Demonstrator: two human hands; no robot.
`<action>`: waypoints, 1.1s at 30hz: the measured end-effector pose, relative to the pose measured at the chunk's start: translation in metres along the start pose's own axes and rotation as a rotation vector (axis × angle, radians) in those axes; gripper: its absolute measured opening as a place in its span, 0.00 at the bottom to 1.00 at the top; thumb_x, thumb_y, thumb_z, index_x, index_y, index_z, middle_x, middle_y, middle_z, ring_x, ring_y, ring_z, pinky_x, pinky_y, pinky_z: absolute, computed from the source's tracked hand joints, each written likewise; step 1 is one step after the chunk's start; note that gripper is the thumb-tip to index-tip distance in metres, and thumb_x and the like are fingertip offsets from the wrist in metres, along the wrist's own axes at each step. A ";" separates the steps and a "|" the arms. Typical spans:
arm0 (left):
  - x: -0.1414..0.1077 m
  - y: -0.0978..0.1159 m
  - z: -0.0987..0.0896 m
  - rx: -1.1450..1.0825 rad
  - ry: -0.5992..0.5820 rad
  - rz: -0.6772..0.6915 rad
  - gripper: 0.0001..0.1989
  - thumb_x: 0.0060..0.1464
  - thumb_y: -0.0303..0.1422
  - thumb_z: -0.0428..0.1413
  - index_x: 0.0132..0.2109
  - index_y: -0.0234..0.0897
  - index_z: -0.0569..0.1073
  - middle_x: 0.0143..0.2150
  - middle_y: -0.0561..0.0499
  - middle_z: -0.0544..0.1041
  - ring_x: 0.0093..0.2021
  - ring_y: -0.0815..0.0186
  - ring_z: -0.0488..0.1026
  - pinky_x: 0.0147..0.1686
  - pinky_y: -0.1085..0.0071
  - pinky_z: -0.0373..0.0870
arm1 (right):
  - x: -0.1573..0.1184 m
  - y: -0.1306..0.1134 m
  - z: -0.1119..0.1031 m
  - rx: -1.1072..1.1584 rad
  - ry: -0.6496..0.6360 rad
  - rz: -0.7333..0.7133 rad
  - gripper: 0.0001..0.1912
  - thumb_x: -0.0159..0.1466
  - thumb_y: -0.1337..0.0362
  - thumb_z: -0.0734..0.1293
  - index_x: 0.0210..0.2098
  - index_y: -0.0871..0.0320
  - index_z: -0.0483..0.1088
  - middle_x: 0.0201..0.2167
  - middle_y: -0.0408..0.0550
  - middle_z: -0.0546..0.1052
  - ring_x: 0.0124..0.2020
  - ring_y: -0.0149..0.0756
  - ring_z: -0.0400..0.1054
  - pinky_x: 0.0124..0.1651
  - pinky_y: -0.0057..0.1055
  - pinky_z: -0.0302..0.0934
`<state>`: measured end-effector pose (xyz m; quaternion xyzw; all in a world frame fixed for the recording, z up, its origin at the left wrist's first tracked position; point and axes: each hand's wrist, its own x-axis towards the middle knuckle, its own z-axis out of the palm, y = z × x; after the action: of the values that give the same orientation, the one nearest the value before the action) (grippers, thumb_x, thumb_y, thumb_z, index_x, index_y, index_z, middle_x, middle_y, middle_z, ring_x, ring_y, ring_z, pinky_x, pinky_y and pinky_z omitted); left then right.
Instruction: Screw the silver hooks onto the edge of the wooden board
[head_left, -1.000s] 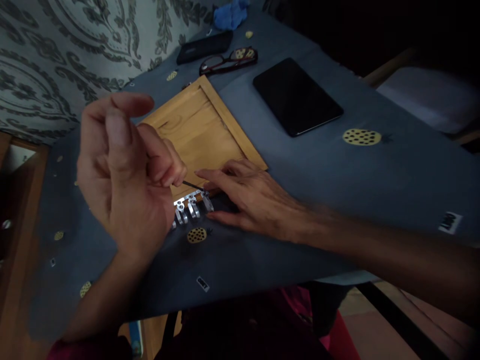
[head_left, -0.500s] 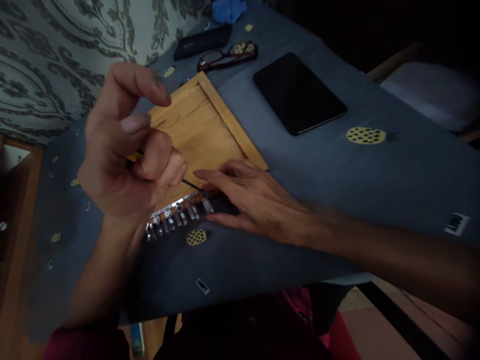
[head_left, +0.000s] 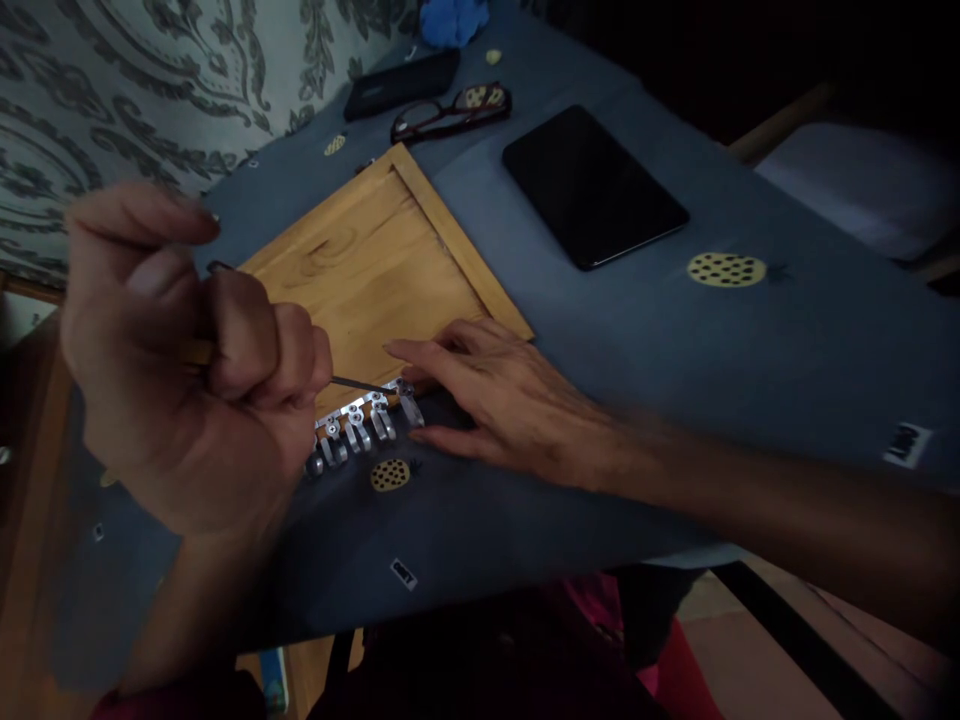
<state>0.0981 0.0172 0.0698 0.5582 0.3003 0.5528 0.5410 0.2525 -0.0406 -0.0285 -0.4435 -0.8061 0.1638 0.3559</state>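
My left hand (head_left: 202, 370) is closed around a screwdriver, whose handle is mostly hidden in the fist. The thin dark screwdriver shaft (head_left: 360, 384) points right, its tip at the right end of a shiny metal hook rail (head_left: 354, 410). Several metal hooks hang off that rail, which lies along the near edge of a framed wooden board (head_left: 375, 250). Over the board's near right corner rests my right hand (head_left: 502, 400), its index finger and thumb apart on either side of the end hook (head_left: 409, 402). Its other fingertips are partly hidden.
A black tablet (head_left: 592, 185) lies right of the board on a blue pineapple-print tablecloth (head_left: 600, 330). Behind the board are eyeglasses (head_left: 450, 112), a dark case (head_left: 401, 85) and a crumpled blue item (head_left: 452, 20). A patterned curtain (head_left: 187, 80) borders the far left.
My left hand has swung left and lower with the screwdriver, and its shaft now lies at a flatter angle. The screwdriver tip remains by the end hook. My right hand has hardly moved.
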 end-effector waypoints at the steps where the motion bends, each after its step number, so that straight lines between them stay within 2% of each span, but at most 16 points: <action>1: -0.001 -0.001 0.001 0.028 -0.003 0.030 0.12 0.63 0.25 0.42 0.34 0.36 0.68 0.15 0.63 0.46 0.12 0.78 0.37 0.10 0.83 0.48 | 0.000 0.000 0.000 -0.002 0.006 0.000 0.30 0.62 0.67 0.70 0.62 0.65 0.60 0.43 0.54 0.76 0.46 0.42 0.66 0.49 0.41 0.65; 5: -0.003 -0.005 0.000 0.034 -0.023 0.034 0.15 0.64 0.24 0.38 0.35 0.35 0.67 0.15 0.63 0.47 0.12 0.78 0.39 0.11 0.83 0.49 | 0.001 -0.001 0.000 -0.003 -0.005 0.016 0.31 0.63 0.66 0.70 0.62 0.63 0.59 0.43 0.53 0.75 0.46 0.42 0.66 0.48 0.41 0.66; 8: -0.002 -0.006 0.002 0.019 -0.014 0.068 0.12 0.62 0.24 0.42 0.34 0.35 0.68 0.14 0.63 0.47 0.12 0.78 0.38 0.11 0.83 0.49 | 0.001 -0.001 -0.001 -0.006 -0.017 0.025 0.30 0.63 0.66 0.70 0.62 0.61 0.59 0.44 0.53 0.75 0.47 0.42 0.66 0.48 0.42 0.66; 14: -0.003 -0.007 0.009 0.033 0.067 0.033 0.11 0.58 0.21 0.44 0.32 0.36 0.67 0.14 0.63 0.46 0.12 0.78 0.37 0.11 0.83 0.47 | 0.001 -0.001 0.000 -0.010 -0.023 0.031 0.30 0.63 0.65 0.70 0.62 0.61 0.58 0.44 0.52 0.75 0.47 0.43 0.66 0.49 0.43 0.66; 23: -0.004 -0.007 0.004 0.100 -0.006 0.001 0.06 0.56 0.24 0.53 0.33 0.39 0.69 0.14 0.63 0.48 0.13 0.77 0.39 0.11 0.80 0.47 | 0.001 -0.001 0.001 -0.015 -0.014 0.025 0.32 0.62 0.64 0.71 0.62 0.62 0.59 0.44 0.53 0.76 0.47 0.43 0.66 0.49 0.42 0.65; 28: -0.001 -0.006 -0.001 0.053 -0.098 -0.007 0.07 0.55 0.23 0.51 0.32 0.38 0.69 0.12 0.64 0.53 0.11 0.77 0.41 0.10 0.81 0.51 | 0.001 0.000 0.002 -0.015 -0.012 0.027 0.30 0.63 0.65 0.70 0.62 0.61 0.59 0.43 0.53 0.75 0.46 0.43 0.67 0.48 0.42 0.66; 30: -0.001 -0.006 -0.001 0.071 -0.076 0.006 0.09 0.55 0.21 0.48 0.32 0.38 0.68 0.11 0.64 0.54 0.10 0.77 0.42 0.09 0.81 0.50 | 0.001 0.000 0.001 -0.008 -0.017 0.033 0.30 0.63 0.65 0.70 0.62 0.60 0.59 0.43 0.52 0.75 0.45 0.43 0.67 0.47 0.42 0.66; 33: -0.004 -0.008 0.002 0.058 0.048 0.002 0.12 0.58 0.22 0.43 0.32 0.38 0.67 0.11 0.63 0.52 0.10 0.77 0.42 0.10 0.81 0.48 | 0.001 0.000 0.001 -0.002 -0.018 0.029 0.29 0.64 0.65 0.69 0.62 0.60 0.58 0.44 0.52 0.75 0.46 0.43 0.67 0.49 0.44 0.66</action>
<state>0.1015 0.0147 0.0615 0.5604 0.3284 0.5576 0.5168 0.2511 -0.0397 -0.0286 -0.4539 -0.8030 0.1720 0.3459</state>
